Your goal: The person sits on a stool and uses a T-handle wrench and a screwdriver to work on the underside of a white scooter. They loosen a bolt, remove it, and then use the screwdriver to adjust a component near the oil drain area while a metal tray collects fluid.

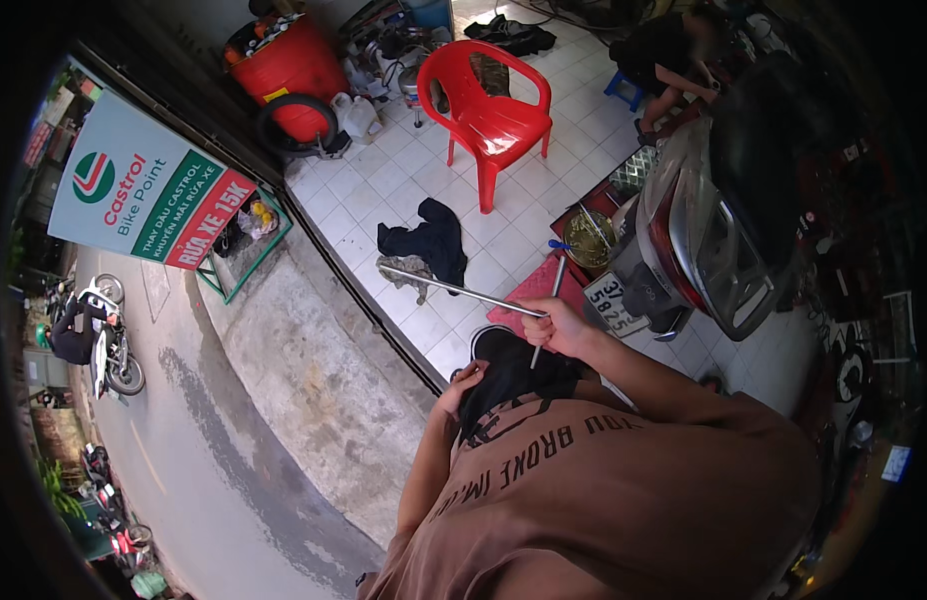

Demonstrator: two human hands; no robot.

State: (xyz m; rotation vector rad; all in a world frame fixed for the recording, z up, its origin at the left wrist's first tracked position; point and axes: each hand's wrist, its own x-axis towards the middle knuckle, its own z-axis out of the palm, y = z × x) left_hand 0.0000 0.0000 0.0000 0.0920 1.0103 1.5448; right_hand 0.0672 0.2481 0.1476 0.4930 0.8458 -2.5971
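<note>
My right hand is closed round the crossbar of a metal T-handle wrench. The wrench's long shaft points left, over the tiled floor. My left hand rests by the dark trousers on my leg, fingers loosely extended, with nothing visible in it. Beyond the shaft's far end, a dark crumpled cloth and a grey patterned rag lie on the tiles. To the right of the wrench is a pink mat or cloth, partly behind the crossbar.
A motorbike stands close on my right, beside a metal basin. Ahead are a red plastic chair and a red drum. A person sits far right. At left are a signboard and a road with a rider.
</note>
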